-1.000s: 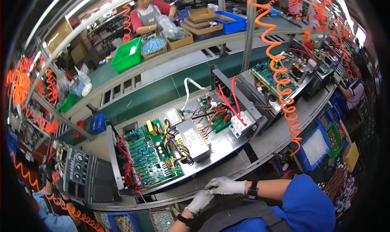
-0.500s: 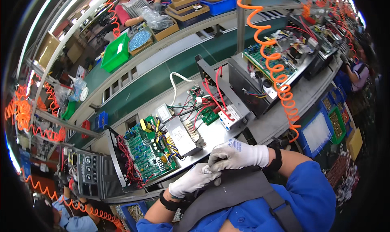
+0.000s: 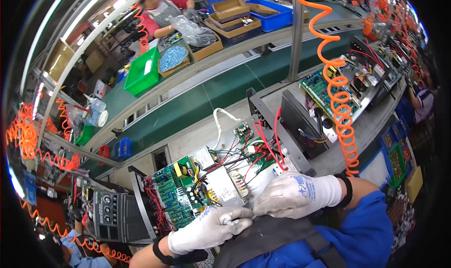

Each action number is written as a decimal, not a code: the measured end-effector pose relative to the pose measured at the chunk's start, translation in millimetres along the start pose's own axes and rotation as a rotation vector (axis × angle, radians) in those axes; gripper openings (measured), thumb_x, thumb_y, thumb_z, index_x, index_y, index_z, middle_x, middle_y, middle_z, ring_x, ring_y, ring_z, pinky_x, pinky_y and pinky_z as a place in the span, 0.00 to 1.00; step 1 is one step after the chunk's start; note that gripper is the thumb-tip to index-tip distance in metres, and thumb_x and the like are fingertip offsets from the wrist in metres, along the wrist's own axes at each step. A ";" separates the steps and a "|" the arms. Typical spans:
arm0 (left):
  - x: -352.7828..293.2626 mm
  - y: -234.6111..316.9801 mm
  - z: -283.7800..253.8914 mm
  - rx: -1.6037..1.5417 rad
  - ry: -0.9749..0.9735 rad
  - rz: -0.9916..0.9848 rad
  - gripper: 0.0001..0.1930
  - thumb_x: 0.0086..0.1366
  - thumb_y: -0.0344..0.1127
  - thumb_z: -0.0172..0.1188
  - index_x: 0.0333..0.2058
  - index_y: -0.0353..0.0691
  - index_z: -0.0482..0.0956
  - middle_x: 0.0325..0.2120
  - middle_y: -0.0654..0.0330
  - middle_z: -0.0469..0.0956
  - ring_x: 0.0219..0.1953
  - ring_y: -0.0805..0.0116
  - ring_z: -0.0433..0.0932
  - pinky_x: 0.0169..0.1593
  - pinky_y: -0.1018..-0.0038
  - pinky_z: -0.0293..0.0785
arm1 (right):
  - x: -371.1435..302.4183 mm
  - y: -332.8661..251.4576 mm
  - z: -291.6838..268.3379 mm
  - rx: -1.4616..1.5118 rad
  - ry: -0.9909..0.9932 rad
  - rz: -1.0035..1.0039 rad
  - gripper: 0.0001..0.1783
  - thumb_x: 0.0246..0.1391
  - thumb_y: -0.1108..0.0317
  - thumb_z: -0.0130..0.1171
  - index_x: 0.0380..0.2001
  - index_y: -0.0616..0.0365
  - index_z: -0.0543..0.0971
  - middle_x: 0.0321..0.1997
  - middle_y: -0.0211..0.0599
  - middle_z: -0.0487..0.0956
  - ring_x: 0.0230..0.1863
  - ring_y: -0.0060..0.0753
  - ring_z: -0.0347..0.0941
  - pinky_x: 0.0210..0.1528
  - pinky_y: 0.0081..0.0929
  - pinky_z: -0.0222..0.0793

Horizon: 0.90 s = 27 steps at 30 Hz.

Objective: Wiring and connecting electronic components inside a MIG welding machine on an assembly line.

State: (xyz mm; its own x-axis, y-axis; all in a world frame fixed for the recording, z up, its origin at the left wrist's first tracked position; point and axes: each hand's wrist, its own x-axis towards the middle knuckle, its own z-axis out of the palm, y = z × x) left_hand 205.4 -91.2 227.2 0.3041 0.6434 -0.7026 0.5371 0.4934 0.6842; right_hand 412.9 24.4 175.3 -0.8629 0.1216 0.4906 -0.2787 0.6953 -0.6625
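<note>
Piece (image 3: 227, 219), small and white, sits in curled fingers of left grip (image 3: 204, 229), closed around it; long axis too small to tell. Right grip (image 3: 300, 195) lies toward 2 o'clock from piece, just beside; fingers bent, any contents hidden, cannot tell if holding. Open chassis (image 3: 256, 179) spreads toward 11 o'clock from grips, long axis 8 to 2 o'clock, grey end panel (image 3: 140, 200) at 8. Right grip overlaps chassis's near edge; green belt (image 3: 225, 88) runs past far edge, at 12.
</note>
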 end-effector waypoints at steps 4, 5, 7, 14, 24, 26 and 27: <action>-16.6 -16.2 -42.8 0.417 0.222 0.306 0.11 0.66 0.38 0.52 0.40 0.41 0.78 0.23 0.51 0.78 0.25 0.56 0.79 0.31 0.65 0.74 | 11.9 -8.6 -14.4 -0.338 -0.050 0.194 0.12 0.43 0.67 0.60 0.36 0.50 0.79 0.30 0.30 0.77 0.36 0.38 0.73 0.38 0.39 0.65; -17.9 -18.5 -60.6 0.544 0.311 0.391 0.10 0.65 0.37 0.51 0.37 0.41 0.78 0.24 0.49 0.78 0.27 0.51 0.79 0.31 0.63 0.74 | 12.9 -7.6 -20.7 -0.605 -0.153 0.374 0.11 0.43 0.65 0.60 0.33 0.49 0.81 0.32 0.27 0.79 0.39 0.33 0.74 0.41 0.39 0.63; -3.8 -18.7 -92.9 0.803 0.445 0.437 0.09 0.65 0.34 0.51 0.35 0.36 0.78 0.22 0.52 0.77 0.25 0.62 0.78 0.31 0.68 0.73 | 22.6 5.2 -19.9 -0.826 -0.413 0.483 0.08 0.41 0.64 0.58 0.28 0.47 0.80 0.29 0.27 0.77 0.36 0.33 0.73 0.39 0.39 0.61; 121.9 -24.1 -142.2 0.687 -0.110 0.530 0.15 0.69 0.43 0.51 0.33 0.37 0.76 0.18 0.63 0.71 0.21 0.73 0.67 0.26 0.73 0.66 | 45.9 62.2 -9.9 -0.864 -0.390 0.865 0.10 0.40 0.67 0.56 0.28 0.47 0.83 0.25 0.36 0.79 0.34 0.41 0.75 0.47 0.39 0.60; 81.9 -30.4 -175.2 0.586 -0.072 0.651 0.12 0.69 0.40 0.52 0.38 0.36 0.76 0.20 0.72 0.69 0.19 0.83 0.62 0.21 0.82 0.59 | 66.4 27.2 -28.7 -0.555 0.120 0.582 0.14 0.51 0.63 0.57 0.38 0.59 0.82 0.35 0.44 0.81 0.39 0.41 0.78 0.47 0.37 0.69; 54.9 -29.9 -192.2 0.463 0.091 0.344 0.11 0.68 0.36 0.53 0.41 0.35 0.77 0.22 0.71 0.72 0.20 0.84 0.63 0.21 0.82 0.59 | 40.0 -28.1 -27.7 -0.356 0.222 0.576 0.17 0.58 0.61 0.53 0.41 0.63 0.79 0.37 0.44 0.80 0.41 0.40 0.77 0.45 0.34 0.70; 50.2 -30.3 -195.3 0.433 0.155 0.228 0.11 0.67 0.35 0.53 0.43 0.34 0.77 0.23 0.71 0.73 0.20 0.85 0.63 0.21 0.83 0.59 | 28.9 -48.6 -15.3 -0.148 0.219 0.673 0.18 0.61 0.60 0.50 0.42 0.65 0.78 0.40 0.46 0.80 0.43 0.40 0.76 0.47 0.34 0.70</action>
State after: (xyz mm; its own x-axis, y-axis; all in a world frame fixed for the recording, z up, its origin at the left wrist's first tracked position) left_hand 50.7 40.5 209.4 0.3493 0.8018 -0.4850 0.7573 0.0633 0.6500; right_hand 408.0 4.9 230.3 -0.7190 0.6853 0.1158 0.3566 0.5068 -0.7849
